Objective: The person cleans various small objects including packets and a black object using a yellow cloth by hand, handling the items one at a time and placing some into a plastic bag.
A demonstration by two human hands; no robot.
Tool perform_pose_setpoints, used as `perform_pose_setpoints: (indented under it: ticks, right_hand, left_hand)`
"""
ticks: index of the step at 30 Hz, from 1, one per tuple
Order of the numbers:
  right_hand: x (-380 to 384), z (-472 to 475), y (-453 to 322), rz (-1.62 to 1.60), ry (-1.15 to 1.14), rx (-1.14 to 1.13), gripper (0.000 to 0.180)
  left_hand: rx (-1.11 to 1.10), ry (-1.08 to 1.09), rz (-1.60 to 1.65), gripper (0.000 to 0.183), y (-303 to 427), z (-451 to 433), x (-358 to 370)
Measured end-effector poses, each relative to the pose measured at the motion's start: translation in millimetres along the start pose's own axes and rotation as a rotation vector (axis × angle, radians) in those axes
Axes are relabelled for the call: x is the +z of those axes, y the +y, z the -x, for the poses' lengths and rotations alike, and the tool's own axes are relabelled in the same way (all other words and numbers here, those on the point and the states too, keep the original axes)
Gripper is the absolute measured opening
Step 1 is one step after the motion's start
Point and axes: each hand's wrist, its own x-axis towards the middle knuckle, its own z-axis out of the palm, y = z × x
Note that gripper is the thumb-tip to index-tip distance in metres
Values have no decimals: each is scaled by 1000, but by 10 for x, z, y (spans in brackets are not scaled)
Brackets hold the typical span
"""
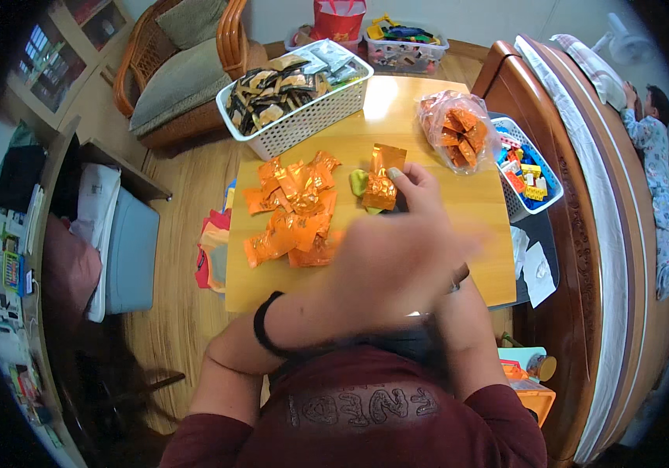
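Note:
My right hand (pixel 422 188) pinches an orange foil packet (pixel 384 175) upright over the table, thumb on its front. Partly behind that packet shows a small green item (pixel 359 182), too covered to name. My left hand (pixel 396 257) is raised nearer the camera, crossing in front of my right wrist; motion blur hides its fingers and whether it holds anything. To the left, a loose pile of orange foil packets (pixel 296 216) lies on the wooden table (pixel 457 245). A clear plastic bag (pixel 457 131) with more orange packets sits at the right rear.
A white perforated basket (pixel 305 120) full of black-gold and silver packets stands at the table's back left. Right of the table is a basket of toy bricks (pixel 524 169). A wooden-framed bed (pixel 562 205) flanks the right side, with a person (pixel 656 164) on it.

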Motion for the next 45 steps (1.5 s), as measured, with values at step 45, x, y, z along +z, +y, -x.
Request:
perform_pose_setpoints:
  ticks: [45]
  right_hand:
    - [40,102,-119,813,-143,-589,31]
  left_hand:
    - [-1067,534,1269,37,-1599,374,795]
